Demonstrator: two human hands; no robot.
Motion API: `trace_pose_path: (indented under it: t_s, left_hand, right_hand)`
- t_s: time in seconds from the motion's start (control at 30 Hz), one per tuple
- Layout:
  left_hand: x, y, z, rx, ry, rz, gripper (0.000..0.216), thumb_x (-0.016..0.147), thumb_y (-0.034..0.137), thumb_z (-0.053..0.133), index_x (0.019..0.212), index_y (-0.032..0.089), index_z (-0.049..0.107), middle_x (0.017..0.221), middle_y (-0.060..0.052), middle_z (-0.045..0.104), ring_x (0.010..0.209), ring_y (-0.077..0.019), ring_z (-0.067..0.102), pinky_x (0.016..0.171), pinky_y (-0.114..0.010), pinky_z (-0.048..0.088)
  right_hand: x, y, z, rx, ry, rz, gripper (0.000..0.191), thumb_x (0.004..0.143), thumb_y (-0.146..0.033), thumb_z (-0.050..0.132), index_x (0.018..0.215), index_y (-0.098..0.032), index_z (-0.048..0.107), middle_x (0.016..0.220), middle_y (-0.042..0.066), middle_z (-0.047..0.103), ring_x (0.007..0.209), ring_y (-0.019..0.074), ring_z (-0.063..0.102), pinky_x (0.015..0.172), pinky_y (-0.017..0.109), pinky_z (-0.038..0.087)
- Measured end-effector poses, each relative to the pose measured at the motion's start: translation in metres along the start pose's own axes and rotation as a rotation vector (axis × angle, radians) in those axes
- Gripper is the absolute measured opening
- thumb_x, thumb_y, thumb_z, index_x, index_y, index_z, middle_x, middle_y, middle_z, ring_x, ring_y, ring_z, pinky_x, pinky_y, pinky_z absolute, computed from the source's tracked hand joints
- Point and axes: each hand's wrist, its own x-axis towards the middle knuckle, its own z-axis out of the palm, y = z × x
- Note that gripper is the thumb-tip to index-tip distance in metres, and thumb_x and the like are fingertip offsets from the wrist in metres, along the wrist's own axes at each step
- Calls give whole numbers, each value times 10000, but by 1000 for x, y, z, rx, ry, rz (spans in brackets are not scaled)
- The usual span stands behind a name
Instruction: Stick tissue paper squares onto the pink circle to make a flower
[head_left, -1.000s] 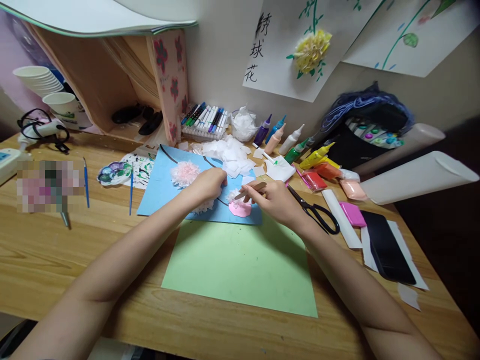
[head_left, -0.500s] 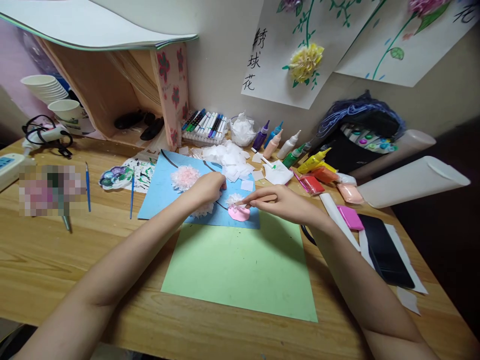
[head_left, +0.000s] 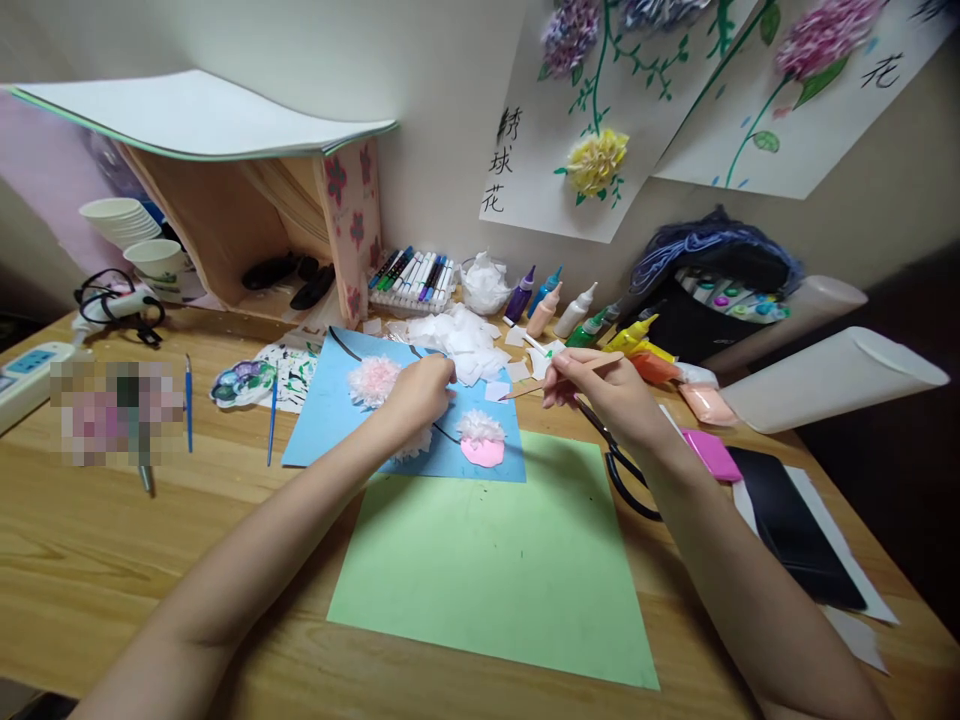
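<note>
While lying flat on the wooden bench [head_left: 112, 560], blue paper sheet [head_left: 322, 420]: one fluffy pink tissue flower [head_left: 373, 379] finished; pink clay disc [head_left: 482, 452] only part covered in white tufts. Left hand [head_left: 420, 388] grip closed, pressing sheet. Right hand [head_left: 600, 385] grip pinched on thin wooden stick [head_left: 559, 378], lifted clear. Loose white tissue squares [head_left: 465, 340] unused.

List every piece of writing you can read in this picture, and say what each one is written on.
"绣球花": brushed top to bottom on the white poster with the yellow paper flower.
"花": on the right-hand poster, beside the pink flower.
Paint bottles, marker pens and paper cup: any print is too small to read.
</note>
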Motion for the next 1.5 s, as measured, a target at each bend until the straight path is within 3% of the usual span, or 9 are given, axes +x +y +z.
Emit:
trace_pose_path:
  t_s: [0.17,0.5,0.7,0.9,0.97,1.1,1.23,1.4,1.5]
  left_hand:
    - [18,14,-6,161,138,26,289,779,284,605,1033,150,572,1086,-102,575,993,-229,550,770,-298,441]
    - [51,15,-1,293,80,55,333,737,367,611,956,118,636,1022,-155,614,977,-288,561,763,-356,443]
    - [53,18,10,222,140,27,217,778,176,489,895,112,660,948,-172,650,949,-277,593,779,-362,415]
    - [45,9,-6,108,204,-42,261,823,148,424,905,164,671,969,-121,684,920,-234,612,730,-309,423]
    - [37,6,-16,-68,274,-38,224,817,180,469,890,169,681,948,-90,701,886,-211,619,727,-285,430]
    - [17,1,-32,-413,328,30,188,793,223,540,853,143,699,878,-72,717,806,-172,629,726,-254,442]
    - [0,-8,-37,-614,161,33,224,758,303,588,836,128,703,843,-63,712,756,-161,612,694,-255,441]
    - [-14,-9,-43,-683,-317,137,250,703,354,640,789,129,706,729,-24,682,662,-120,562,631,-225,415]
    - [-17,-6,-44,-652,-459,155,224,700,333,632,773,133,699,732,-18,681,666,-115,557,631,-214,407]
  right_hand:
    - [1,-2,-3,80,75,-4,376,840,-494,534,650,-175,599,555,22,600,506,124,535,453,234,379]
    - [-1,-5,-8,110,53,-30,359,866,-440,521,653,-162,599,561,20,605,520,115,546,469,222,378]
    - [-4,-9,-10,102,65,-55,355,864,-431,523,649,-161,604,573,23,617,524,117,558,472,223,393]
    - [-4,-10,-13,35,79,-80,370,864,-459,513,663,-162,606,572,25,615,532,122,565,470,224,394]
    - [-6,-11,-12,-18,25,-92,378,882,-447,489,667,-163,618,593,27,619,559,123,568,501,226,407]
    - [-12,-15,-1,-240,-277,-97,366,911,-405,445,741,-165,664,738,44,671,681,143,600,599,240,436]
    - [-17,-15,16,-448,-450,-187,270,921,-302,442,849,-184,675,806,30,694,726,139,605,656,244,424]
    - [-16,-9,28,-499,-464,-205,267,928,-285,426,885,-200,675,800,15,702,712,130,609,647,235,421]
    - [-14,-6,30,-450,-468,-165,276,928,-309,430,882,-194,677,811,21,714,730,131,622,650,231,436]
